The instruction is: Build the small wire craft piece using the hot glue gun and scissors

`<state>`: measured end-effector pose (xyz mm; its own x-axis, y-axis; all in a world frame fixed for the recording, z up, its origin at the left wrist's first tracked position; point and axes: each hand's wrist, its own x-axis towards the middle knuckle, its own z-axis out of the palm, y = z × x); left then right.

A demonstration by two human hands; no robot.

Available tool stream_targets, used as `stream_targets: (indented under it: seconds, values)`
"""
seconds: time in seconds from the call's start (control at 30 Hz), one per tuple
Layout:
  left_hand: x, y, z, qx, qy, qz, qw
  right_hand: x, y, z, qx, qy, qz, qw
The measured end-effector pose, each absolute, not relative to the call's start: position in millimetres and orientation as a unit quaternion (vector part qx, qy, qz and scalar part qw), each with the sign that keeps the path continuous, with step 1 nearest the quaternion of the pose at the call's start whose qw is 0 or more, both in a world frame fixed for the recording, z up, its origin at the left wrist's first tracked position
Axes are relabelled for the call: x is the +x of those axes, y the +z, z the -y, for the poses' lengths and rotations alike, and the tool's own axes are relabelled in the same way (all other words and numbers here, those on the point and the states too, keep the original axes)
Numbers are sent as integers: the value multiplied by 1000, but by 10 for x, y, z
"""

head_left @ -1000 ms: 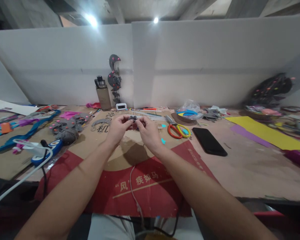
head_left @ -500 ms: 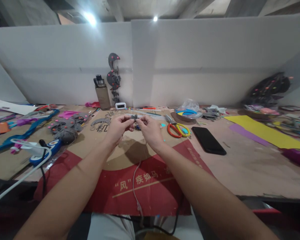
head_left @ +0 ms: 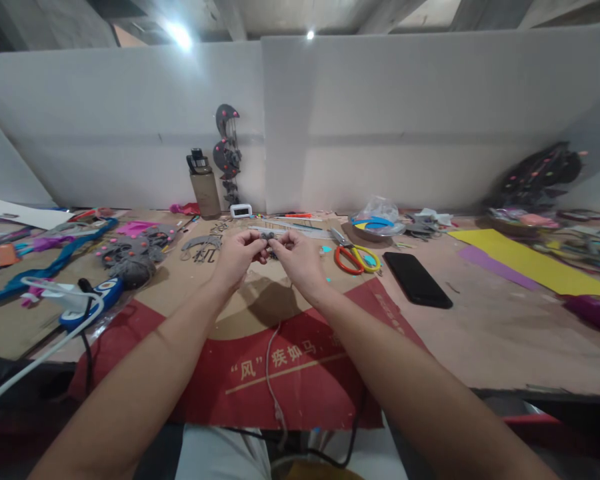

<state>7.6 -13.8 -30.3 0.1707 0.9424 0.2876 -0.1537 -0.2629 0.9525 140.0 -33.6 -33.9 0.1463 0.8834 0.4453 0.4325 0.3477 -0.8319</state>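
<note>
Both hands meet above the cardboard sheet (head_left: 230, 327), fingertips almost touching. A small dark grey piece (head_left: 267, 236), too small to make out in detail, is pinched between them. My left hand (head_left: 241, 257) grips its left side with thumb and forefinger. On its other side, my right hand (head_left: 299, 259) pinches with thumb and fingers. A thin pale grey cord (head_left: 269, 363) hangs from near my right hand and runs down over the red part of the sheet past its front edge. Scissors (head_left: 353, 255) with red and yellow handles lie right of my right hand.
A black phone (head_left: 417, 280) lies at the right, near yellow paper (head_left: 535, 263). Behind stand a bottle (head_left: 205, 187) and a small white clock (head_left: 241, 211). Grey yarn pieces (head_left: 135, 257) and a blue power strip (head_left: 93, 305) with a white cable are at the left.
The fingers have shifted slightly around the small grey piece, which sits a little lower between the fingertips. Everything else looks the same, apart from a slight camera movement.
</note>
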Motion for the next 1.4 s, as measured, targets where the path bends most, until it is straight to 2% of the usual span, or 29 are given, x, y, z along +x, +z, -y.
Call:
stream_targets:
  seconds: [0.27,0.4,0.47,0.67,0.83,1.0,1.2,1.3,1.4]
  values:
    - [85,-303,142,594,522,-339,510,1422,-379,272,-541,238,588,553]
    - [91,-277,166,597,490,-340,536,1496,-352,250,-519,304,594,534]
    - [73,-268,166,604,480,-354,528,1525,-355,238,-521,295,603,527]
    - [-19,-202,157,698,444,-421,373,1541,-385,262,-523,187,666,498]
    - [-53,-128,186,741,395,-448,306,1541,-358,323,-515,138,706,467]
    - [-103,-171,135,794,355,-430,242,1563,-394,253,-500,214,695,471]
    - [-105,-175,128,784,378,-442,217,1544,-455,151,-462,328,666,485]
    - [-71,-170,156,753,402,-463,238,1527,-463,146,-450,341,667,486]
    - [-38,-203,155,719,425,-460,303,1528,-448,162,-452,343,658,495]
